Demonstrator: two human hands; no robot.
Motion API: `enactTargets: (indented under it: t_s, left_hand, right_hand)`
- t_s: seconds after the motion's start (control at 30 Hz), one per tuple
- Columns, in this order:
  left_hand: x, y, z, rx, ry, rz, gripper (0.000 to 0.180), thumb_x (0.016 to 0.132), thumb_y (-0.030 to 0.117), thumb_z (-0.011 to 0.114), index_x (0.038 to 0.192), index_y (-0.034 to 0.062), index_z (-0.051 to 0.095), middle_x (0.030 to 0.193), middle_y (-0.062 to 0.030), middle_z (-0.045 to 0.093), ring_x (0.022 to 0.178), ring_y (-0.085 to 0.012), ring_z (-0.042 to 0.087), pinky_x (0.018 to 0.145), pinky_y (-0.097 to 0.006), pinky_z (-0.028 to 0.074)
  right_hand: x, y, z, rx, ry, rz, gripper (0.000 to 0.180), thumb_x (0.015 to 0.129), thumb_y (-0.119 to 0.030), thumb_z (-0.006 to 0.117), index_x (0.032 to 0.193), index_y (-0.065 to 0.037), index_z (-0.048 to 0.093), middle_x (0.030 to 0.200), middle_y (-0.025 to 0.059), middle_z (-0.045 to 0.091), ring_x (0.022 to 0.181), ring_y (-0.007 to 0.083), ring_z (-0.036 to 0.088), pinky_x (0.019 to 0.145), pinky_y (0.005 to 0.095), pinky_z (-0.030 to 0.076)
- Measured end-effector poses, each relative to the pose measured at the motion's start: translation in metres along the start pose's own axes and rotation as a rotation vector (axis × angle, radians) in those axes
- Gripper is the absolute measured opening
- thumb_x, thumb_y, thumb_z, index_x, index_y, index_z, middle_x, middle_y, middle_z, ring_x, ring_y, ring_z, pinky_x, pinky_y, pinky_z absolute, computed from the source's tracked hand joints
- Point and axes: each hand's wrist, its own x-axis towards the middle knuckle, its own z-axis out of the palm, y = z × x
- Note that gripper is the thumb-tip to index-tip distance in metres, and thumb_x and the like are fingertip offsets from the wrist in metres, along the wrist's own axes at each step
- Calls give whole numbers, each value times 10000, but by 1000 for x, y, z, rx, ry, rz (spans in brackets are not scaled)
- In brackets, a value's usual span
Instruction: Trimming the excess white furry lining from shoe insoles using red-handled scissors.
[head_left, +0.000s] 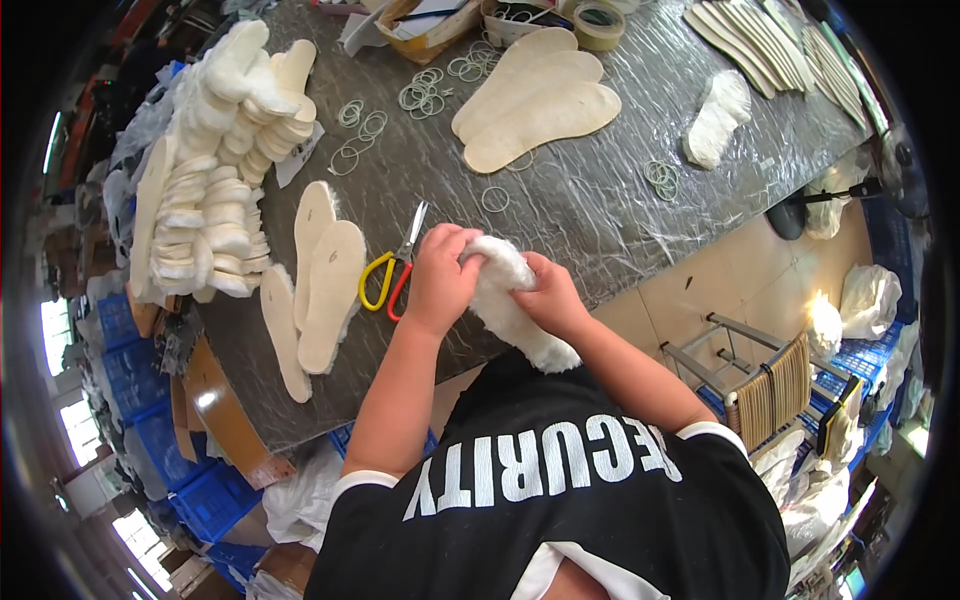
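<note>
Clearly, the fleecy insole (508, 312) lies between both hands (442, 275) (552, 298).

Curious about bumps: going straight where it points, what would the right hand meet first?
First the fluffy white insole the right hand holds, then probably the left hand, though depth is unclear.

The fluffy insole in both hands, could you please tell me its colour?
The insole is white, best seen in the head view.

The white, foot-shaped fleece insole (522, 318) is looking fluffy and matt; the flat cream foot-shaped insoles (548, 126) are showing smooth, felt-like faces. The wrinkled dark-grey plastic-like table covering (620, 205) is gleaming, and the red-and-yellow-handled scissors (405, 252) are displaying shiny metal blades (415, 226).
</note>
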Motion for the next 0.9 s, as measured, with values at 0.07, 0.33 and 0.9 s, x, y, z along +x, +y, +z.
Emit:
enactTargets:
  t_s: [0.07, 0.33, 0.9]
  left_hand:
    - [-1, 0, -1, 34, 6, 39, 201, 658, 5, 652, 855, 24, 612, 883, -86, 565, 810, -284, 537, 749, -365, 435]
    - [-11, 0, 3, 277, 63, 466, 167, 593, -18, 616, 733, 68, 591, 789, -25, 576, 761, -228, 543, 666, -343, 408]
    - [-58, 9, -5, 245, -245, 594, 72, 614, 31, 582, 662, 48, 531, 675, -53, 508, 662, -228, 525, 635, -341, 416]
  right_hand:
    - [1, 8, 1, 75, -7, 26, 301, 700, 5, 558, 1001, 4, 572, 813, 109, 633, 761, 175, 606, 690, 293, 469]
    - [10, 9, -12, 913, -346, 446, 283, 856, -103, 503, 1122, -7, 525, 1000, 85, 597, 946, 163, 575, 818, 285, 462]
    - [38, 2, 10, -440, -456, 89, 222, 745, -216, 621, 819, -13, 670, 711, 196, 617, 648, 294, 605, 651, 361, 474]
